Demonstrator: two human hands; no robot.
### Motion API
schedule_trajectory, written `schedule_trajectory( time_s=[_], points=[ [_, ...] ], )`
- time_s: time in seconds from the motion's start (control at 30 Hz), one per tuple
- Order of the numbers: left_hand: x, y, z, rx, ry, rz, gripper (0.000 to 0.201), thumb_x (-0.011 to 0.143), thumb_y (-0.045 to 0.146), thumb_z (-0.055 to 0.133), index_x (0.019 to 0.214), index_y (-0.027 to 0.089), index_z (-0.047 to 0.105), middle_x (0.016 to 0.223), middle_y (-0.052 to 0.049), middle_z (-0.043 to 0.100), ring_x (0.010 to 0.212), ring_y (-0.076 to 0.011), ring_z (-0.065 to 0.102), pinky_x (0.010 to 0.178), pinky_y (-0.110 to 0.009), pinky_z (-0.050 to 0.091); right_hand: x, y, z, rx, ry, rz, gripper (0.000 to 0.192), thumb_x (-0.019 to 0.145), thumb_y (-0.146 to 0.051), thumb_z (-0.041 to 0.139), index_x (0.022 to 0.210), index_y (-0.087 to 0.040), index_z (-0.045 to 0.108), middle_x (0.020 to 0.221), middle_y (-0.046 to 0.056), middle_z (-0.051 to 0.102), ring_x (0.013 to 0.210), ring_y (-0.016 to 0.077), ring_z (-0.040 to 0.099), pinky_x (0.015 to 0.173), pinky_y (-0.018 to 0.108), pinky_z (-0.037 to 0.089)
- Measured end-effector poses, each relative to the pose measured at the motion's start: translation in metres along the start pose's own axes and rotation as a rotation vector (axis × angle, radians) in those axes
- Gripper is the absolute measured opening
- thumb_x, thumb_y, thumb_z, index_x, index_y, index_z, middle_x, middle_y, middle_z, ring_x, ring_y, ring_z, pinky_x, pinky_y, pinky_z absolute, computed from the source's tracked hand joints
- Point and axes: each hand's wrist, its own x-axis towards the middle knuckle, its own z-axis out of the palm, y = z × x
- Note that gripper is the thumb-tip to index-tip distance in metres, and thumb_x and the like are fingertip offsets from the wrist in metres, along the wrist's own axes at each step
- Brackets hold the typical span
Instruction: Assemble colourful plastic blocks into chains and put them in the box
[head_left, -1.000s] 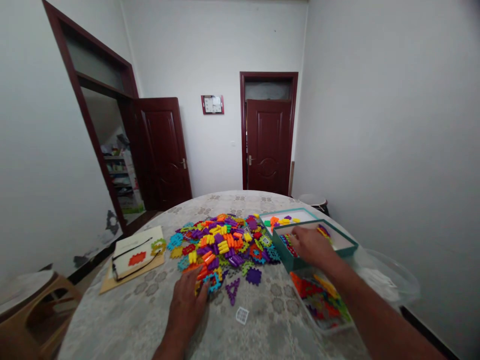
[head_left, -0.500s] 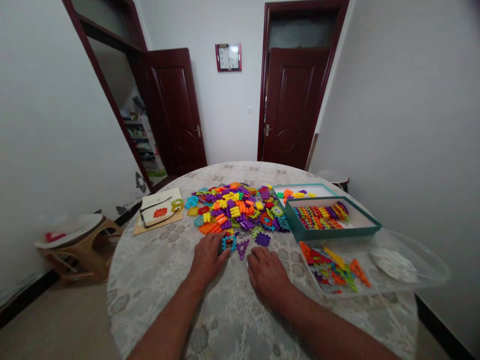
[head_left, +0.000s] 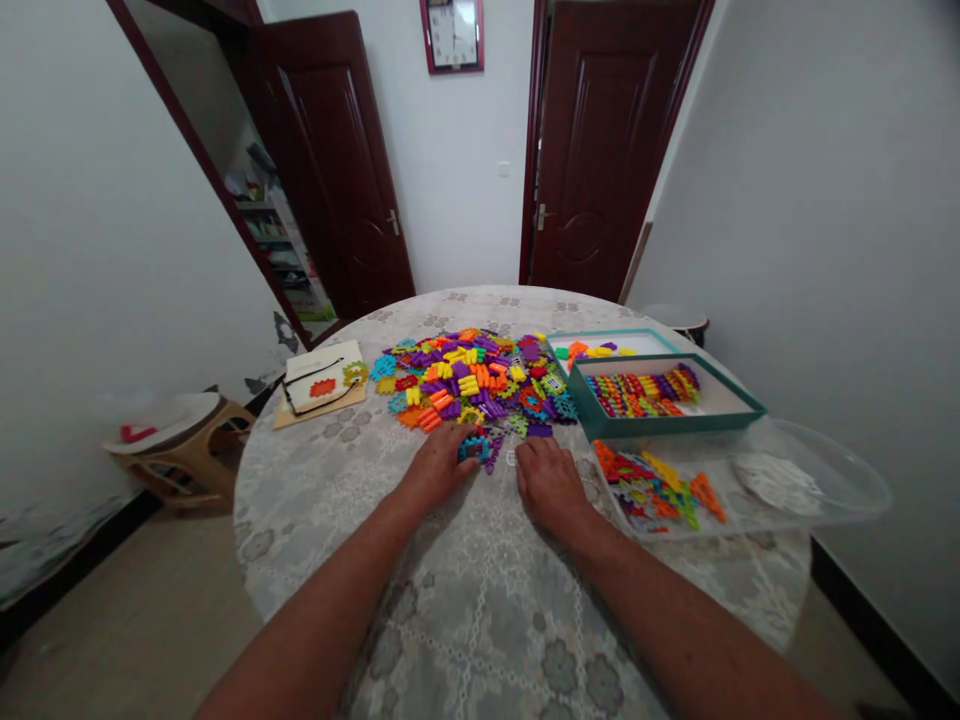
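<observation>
My left hand [head_left: 444, 468] is closed, its fingers and thumb around a blue square plastic building piece [head_left: 475, 447]. Against that piece's right side lies a purple triangular piece [head_left: 493, 455], partly covered. My right hand [head_left: 551, 484] rests on the table with its fingers curled together; whatever is under them is hidden. A small white square outline [head_left: 512, 458] shows beside its fingertips. Just beyond this hand is a purple square piece [head_left: 539, 431]. Behind both hands spreads a heap of colourful plastic building pieces [head_left: 469, 384].
To the right, a green-edged box [head_left: 675, 424] holds rows of coloured pieces. In front of it, a clear plastic tray [head_left: 847, 515] contains loose pieces and a white pile. Black-framed glasses and a red piece [head_left: 323, 387] lie on a notebook [head_left: 330, 357] at left. A patterned cloth covers the table [head_left: 480, 600].
The view has tilted downward. My left hand and the blue piece have shifted slightly right, closer to the purple triangle. My right hand has moved forward, nearer the purple square.
</observation>
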Motion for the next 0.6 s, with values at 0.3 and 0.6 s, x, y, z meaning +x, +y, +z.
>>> schedule_trajectory(
  time_s=[0.3,0.6],
  points=[
    [-0.001,0.021,0.009,-0.301,0.023,-0.166,0.032,0.090,0.020,0.060,0.119,0.022,0.073,0.103,-0.004,0.080,0.093,-0.0221,0.073,0.086,-0.036,0.056,-0.001,0.004,-0.002,0.151,0.086,0.032,0.031,0.105,-0.018,0.048,0.131,-0.016,0.065,0.125,0.015,0.067,0.119,0.0293,0.054,0.101,0.041,0.041],
    [-0.007,0.019,0.007,-0.297,0.039,-0.168,0.028,0.093,0.028,0.062,0.117,0.022,0.073,0.101,-0.003,0.081,0.090,-0.0199,0.072,0.083,-0.031,0.054,0.001,0.007,0.011,0.358,0.184,-0.071,0.037,0.102,-0.020,0.051,0.135,-0.013,0.064,0.129,0.016,0.069,0.121,0.0289,0.058,0.109,0.044,0.044]
  ],
)
